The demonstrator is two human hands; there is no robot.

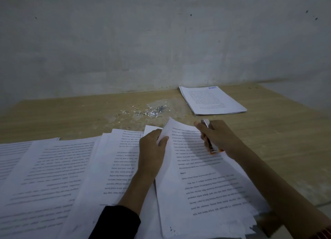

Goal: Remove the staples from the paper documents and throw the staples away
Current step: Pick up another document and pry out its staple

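My left hand [154, 145] pinches the upper left edge of a printed document [200, 181] and lifts that corner off the table. My right hand [220, 136] grips a small stapler-type tool with an orange end [209, 142], held over the top of the same document. A little heap of pulled staples and torn paper bits [152, 111] lies on the wooden table beyond the hands. No staple in the document can be made out.
Several loose printed sheets [53, 176] are spread over the left and front of the wooden table [268, 131]. A neat stack of papers [211, 100] lies at the back right, against the grey wall [161, 41].
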